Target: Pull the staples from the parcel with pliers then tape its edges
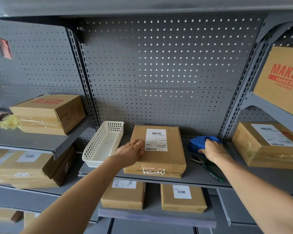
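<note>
Item: parcel (157,149) — flat brown box with a white shipping label, lying on the middle shelf (193,176) between a white basket (103,144) on its left and a blue tape dispenser (199,143) on its right. Torn white remnants show along its near edge.

Item: my left hand (131,152) — resting flat on the parcel's left side beside the label, fingers (139,143) spread loosely, gripping nothing, only pressing down.

Item: my right hand (213,150) — laid over the tape dispenser, fingers curled around its rear; it looks like a grasp, though I cannot tell how firm it is.

Item: pliers (208,168) — green-handled, lying on the shelf just near of the dispenser, partly under my right wrist, untouched.

Step in hand, as I judge it: taking up the tape. To do it well I would keep the left palm pinning the parcel so it cannot slide, lift the dispenser clear of the pliers, and start the strip square on the ragged near edge.

Not determinable: whether any staples remain — too small to see. The dispenser's tape end and blade are hidden by my hand; the parcel's far and underside edges are out of view.
</note>
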